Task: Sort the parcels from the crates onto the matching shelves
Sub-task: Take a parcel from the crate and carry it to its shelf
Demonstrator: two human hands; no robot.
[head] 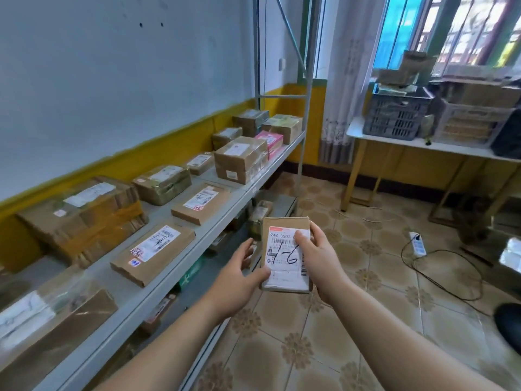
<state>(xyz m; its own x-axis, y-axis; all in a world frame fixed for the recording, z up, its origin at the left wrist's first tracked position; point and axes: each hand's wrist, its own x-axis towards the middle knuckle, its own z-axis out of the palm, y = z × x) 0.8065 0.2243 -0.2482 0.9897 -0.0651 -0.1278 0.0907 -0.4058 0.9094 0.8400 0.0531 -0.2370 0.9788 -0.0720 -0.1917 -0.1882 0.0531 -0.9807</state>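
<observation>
I hold a small brown cardboard parcel [285, 253] in front of me, over the tiled floor. Its white label faces up, with "16" handwritten in black. My left hand [239, 280] grips its lower left edge, thumb on the label. My right hand [320, 261] grips its right side, thumb lying over the label's top. To my left runs a grey metal shelf [220, 218] carrying several labelled cardboard parcels. Two crates stand on a table at the back right: a dark grey crate [394, 117] and a pale crate [468, 125], both holding boxes.
A lower shelf level [214, 266] under the grey shelf holds more parcels. The white table [394, 141] has yellow legs. A power strip [418, 244] and black cables lie on the floor at right. A dark round object [510, 323] sits at the right edge.
</observation>
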